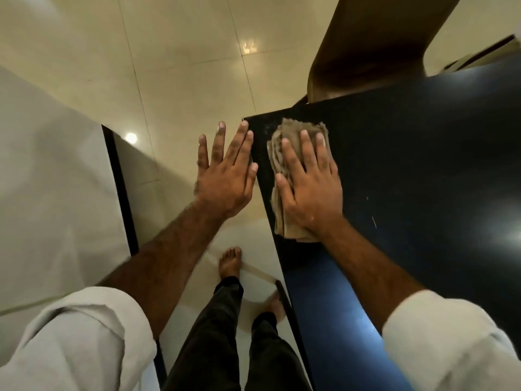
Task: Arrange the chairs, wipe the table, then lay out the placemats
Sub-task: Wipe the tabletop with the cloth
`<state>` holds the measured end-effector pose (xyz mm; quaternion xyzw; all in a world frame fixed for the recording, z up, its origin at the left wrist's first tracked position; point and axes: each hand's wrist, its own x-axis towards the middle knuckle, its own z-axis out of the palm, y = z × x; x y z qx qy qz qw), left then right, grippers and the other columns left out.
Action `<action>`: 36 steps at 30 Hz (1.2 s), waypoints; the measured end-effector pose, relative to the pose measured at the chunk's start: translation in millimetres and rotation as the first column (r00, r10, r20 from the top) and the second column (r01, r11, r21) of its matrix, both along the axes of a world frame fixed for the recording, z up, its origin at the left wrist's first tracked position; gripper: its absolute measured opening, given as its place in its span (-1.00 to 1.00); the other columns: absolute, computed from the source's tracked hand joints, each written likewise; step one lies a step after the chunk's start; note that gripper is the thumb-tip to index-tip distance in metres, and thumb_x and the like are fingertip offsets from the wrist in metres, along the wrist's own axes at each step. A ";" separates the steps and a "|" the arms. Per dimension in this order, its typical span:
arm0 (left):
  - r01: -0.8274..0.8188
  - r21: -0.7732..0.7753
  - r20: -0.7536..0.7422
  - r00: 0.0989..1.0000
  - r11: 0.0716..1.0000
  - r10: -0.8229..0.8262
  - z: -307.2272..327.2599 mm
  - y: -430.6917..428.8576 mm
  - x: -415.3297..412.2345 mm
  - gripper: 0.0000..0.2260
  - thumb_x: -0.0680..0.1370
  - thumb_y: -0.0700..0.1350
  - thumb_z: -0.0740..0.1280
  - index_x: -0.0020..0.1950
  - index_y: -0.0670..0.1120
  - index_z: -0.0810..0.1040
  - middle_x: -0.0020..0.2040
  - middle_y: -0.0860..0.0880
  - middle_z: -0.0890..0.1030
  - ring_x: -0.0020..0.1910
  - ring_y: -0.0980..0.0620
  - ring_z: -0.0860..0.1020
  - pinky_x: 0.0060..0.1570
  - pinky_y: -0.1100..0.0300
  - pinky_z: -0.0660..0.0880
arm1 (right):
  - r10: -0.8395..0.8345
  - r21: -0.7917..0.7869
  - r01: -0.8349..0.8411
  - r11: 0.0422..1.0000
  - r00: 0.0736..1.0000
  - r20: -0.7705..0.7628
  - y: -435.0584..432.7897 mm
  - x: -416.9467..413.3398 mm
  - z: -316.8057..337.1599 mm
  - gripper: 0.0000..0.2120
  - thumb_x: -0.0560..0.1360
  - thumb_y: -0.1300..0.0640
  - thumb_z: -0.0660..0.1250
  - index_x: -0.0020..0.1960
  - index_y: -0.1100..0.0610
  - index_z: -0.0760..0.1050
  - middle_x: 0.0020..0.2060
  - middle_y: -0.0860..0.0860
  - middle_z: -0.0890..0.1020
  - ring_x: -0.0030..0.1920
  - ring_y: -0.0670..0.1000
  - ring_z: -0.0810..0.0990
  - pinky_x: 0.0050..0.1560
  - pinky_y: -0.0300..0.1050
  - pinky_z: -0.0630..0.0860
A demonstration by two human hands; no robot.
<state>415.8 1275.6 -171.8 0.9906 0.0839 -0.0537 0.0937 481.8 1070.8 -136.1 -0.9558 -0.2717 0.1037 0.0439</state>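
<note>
My right hand (pixel 310 190) lies flat, fingers spread, pressing a folded brownish cloth (pixel 284 176) down onto the dark, glossy bench (pixel 423 170). The cloth sits at the bench's far left corner, just inside the left edge; its frayed far end shows beyond my fingertips and its near end sticks out under the heel of my palm. I am not gripping the cloth, only bearing on it with an open palm.

My left hand (pixel 225 176) is open too, fingers straight and slightly fanned, holding nothing. It hovers past the bench's left edge, over the floor (pixel 169 66), with its thumb and forefinger side right at that edge near the corner; whether it touches the edge I cannot tell.

The bench top shows a few pale specks and short scratches to the right of my right hand, and a bluish sheen along the near part under my right forearm. Beyond the far edge, near the corner, stands a tan chair (pixel 366 52) with its back close to the bench.

Both my sleeves (pixel 70 340) are light grey and pushed up the forearms. Below, my bare foot (pixel 229 262) stands on the pale tiled floor beside the bench's left edge, my dark trousers (pixel 214 334) above it. To the left is a whitish surface (pixel 50 179) with a dark border.
</note>
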 end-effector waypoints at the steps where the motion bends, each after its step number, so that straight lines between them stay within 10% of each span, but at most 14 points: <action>1: -0.001 -0.013 -0.007 1.000 1.000 0.001 0.7 0.6 0.7 -0.37 0.79 0.19 -0.09 0.83 -0.03 -0.08 0.83 0.01 -0.17 0.80 -0.19 -0.20 0.71 -0.39 -0.12 | -0.026 -0.012 0.026 1.000 1.000 0.006 -12.0 -0.5 0.1 -0.26 0.75 -0.33 0.04 0.83 -0.14 -0.11 0.82 0.06 -0.11 0.81 0.21 -0.14 0.73 0.35 0.11; 6: -0.023 -0.159 -0.033 0.999 0.987 0.017 2.4 5.2 5.0 -0.38 0.78 0.16 -0.09 0.83 0.01 -0.06 0.83 0.06 -0.16 0.80 -0.17 -0.23 0.72 -0.33 -0.18 | -0.246 -0.004 0.247 0.969 0.967 0.067 9.0 50.3 -3.0 -0.28 0.74 -0.38 -0.03 0.82 -0.17 -0.06 0.82 0.12 -0.02 0.79 0.32 -0.06 0.68 0.41 0.18; 10: -0.142 -0.297 -0.028 0.990 0.944 0.140 3.8 9.2 0.9 -0.35 0.77 0.11 -0.01 0.82 0.01 -0.16 0.83 0.05 -0.19 0.79 -0.14 -0.26 0.74 -0.26 -0.23 | -0.079 0.024 0.078 0.997 0.996 0.044 71.1 56.0 -10.8 -0.29 0.73 -0.39 -0.05 0.82 -0.17 -0.01 0.81 0.14 0.00 0.79 0.34 -0.07 0.72 0.39 0.10; 17: -0.214 -0.236 -0.097 0.976 0.948 0.196 6.3 20.7 -3.9 -0.32 0.73 0.14 -0.08 0.82 0.00 -0.19 0.82 0.05 -0.22 0.79 -0.16 -0.27 0.73 -0.33 -0.15 | 0.145 0.020 -0.145 0.989 0.989 0.019 26.0 -36.1 -8.4 -0.29 0.75 -0.27 0.06 0.83 -0.12 -0.06 0.82 0.07 -0.05 0.81 0.23 -0.13 0.73 0.30 0.10; 26: -0.057 -0.172 -0.070 0.997 0.984 0.045 10.9 1.7 -0.1 -0.35 0.76 0.16 -0.10 0.82 0.02 -0.16 0.82 0.07 -0.22 0.78 -0.15 -0.30 0.73 -0.28 -0.21 | -0.229 0.021 0.228 0.973 0.973 0.039 -8.3 -2.0 -7.0 -0.29 0.75 -0.32 0.03 0.82 -0.16 -0.06 0.82 0.08 -0.03 0.80 0.30 -0.07 0.66 0.38 0.23; 36: -0.090 -0.199 -0.064 0.995 0.976 0.079 20.7 -14.6 -8.9 -0.37 0.75 0.14 -0.06 0.82 0.00 0.02 0.83 0.03 -0.02 0.80 -0.18 -0.17 0.74 -0.31 -0.14 | -0.071 0.064 0.072 0.995 0.997 -0.016 11.6 -55.3 -11.6 -0.27 0.73 -0.36 0.02 0.82 -0.16 -0.06 0.82 0.08 -0.08 0.80 0.26 -0.15 0.74 0.32 0.04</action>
